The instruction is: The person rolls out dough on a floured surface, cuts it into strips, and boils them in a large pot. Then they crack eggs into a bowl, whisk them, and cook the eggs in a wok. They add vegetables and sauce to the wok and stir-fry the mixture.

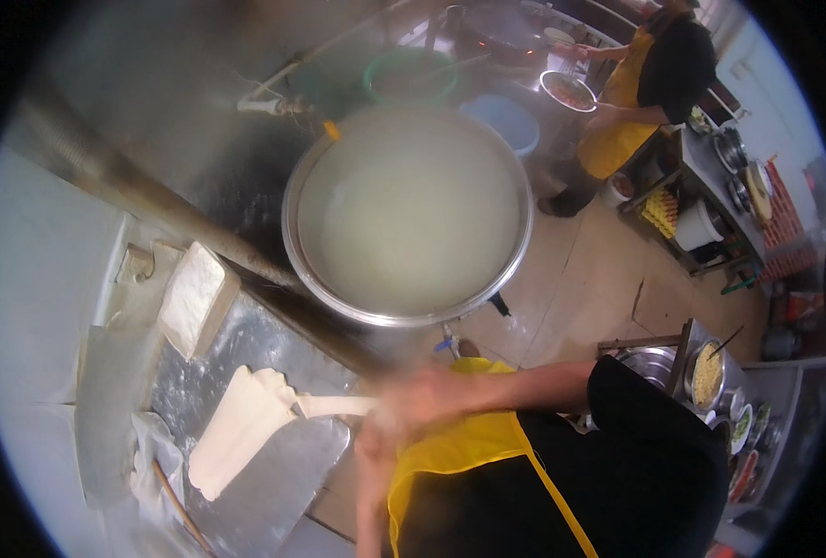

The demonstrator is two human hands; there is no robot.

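Note:
My right hand (423,397) and my left hand (376,446) meet in front of the yellow apron, blurred by steam. Between them they grip the end of a narrow dough strip (336,405); the exact finger positions are hard to see. From there the strip runs left to a wide, flat slab of dough (242,432) with folded edges, which lies on the floured metal worktop (287,481). Beyond my hands stands a large round metal pot (407,321), full of cloudy, steaming liquid (413,209).
A floury white block or container (193,300) stands at the worktop's back. A wooden stick (179,506) lies beside a crumpled plastic bag (158,453). Bowls of ingredients, one with chopped yellowish food (707,376), are at right. Further off, a co-worker (636,91) holds a bowl (567,91).

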